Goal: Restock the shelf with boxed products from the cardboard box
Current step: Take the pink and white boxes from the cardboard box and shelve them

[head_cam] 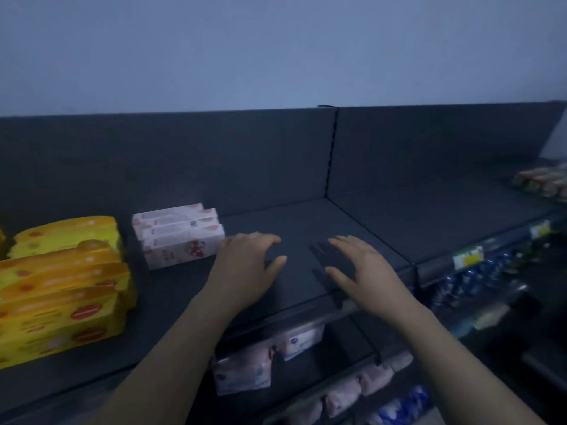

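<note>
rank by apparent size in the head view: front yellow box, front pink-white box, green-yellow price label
1. front yellow and orange cardboard box (nearest the camera)
2. front pink and white cardboard box
3. green and yellow paper price label

On the top shelf (291, 216), large boxes (61, 286) sit at the left, small boxes (179, 234) just right of them, then the left hand (245, 265) and right hand (365, 271); packets (245, 372) lie on the shelf below.

dim bluish light, soft blur, curved edges
</note>
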Demonstrator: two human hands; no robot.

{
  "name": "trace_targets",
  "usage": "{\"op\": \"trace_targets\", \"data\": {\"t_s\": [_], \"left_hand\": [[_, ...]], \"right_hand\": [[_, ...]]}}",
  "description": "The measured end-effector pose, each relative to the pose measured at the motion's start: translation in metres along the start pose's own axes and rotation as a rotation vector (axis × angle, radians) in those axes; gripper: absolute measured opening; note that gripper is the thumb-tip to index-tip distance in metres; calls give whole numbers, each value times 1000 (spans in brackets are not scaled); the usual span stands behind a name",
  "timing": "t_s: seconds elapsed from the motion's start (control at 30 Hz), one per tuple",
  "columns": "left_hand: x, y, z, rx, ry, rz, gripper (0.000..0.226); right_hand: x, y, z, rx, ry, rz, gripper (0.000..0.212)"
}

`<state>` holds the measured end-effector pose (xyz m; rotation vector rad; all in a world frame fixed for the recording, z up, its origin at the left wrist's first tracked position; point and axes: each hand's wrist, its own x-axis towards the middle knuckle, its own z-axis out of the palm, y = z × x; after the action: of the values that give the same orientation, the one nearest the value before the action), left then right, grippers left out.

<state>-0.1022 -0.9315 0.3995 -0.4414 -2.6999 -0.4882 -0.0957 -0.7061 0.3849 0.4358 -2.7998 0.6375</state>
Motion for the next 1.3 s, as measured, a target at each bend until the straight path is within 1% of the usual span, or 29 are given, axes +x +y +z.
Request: {"op": "trace_targets", "data": {"t_s": [0.07,0.13,0.23,0.33,0.43,0.57,0.67,0.73,0.8,0.87,0.93,1.0,1.17,1.3], "left_hand": [[5,29,17,-67,11,79,53],[10,64,33,-86,-6,125,51],[20,118,57,-114,-84,191,48],[28,178,87,-146,-174,295,42],[28,244,120,-198,-236,347,41],[21,330,177,-243,-353,421,50],[12,390,225,-257,-417,458,40],[3,427,254,-280,-450,487,38],[-6,462,280,-309,-529,508,37],[-12,492,303,-319,-602,534,35],[-17,519,326,-339,-663,556,34],[-20,544,348,-366,-724,572,32],[-20,599,408,-388,-887,601,32],[-9,645,463,-364,-983,645,33]], "right_hand": [[-23,22,-14,-14,29,59,57],[-47,46,-30,-18,61,119,56],[-89,84,-54,0,97,223,56],[-134,126,-78,6,122,321,55],[-185,173,-102,11,127,441,55],[-258,238,-131,-4,113,599,54],[-314,286,-144,-17,107,715,53],[-348,314,-151,-9,99,811,52],[-380,337,-157,0,103,906,51],[-411,360,-156,57,112,1011,48],[-439,380,-157,119,171,1071,48],[-461,394,-162,120,209,1144,40],[-509,444,-156,127,206,1353,49],[-528,491,-157,183,231,1470,48]]}}
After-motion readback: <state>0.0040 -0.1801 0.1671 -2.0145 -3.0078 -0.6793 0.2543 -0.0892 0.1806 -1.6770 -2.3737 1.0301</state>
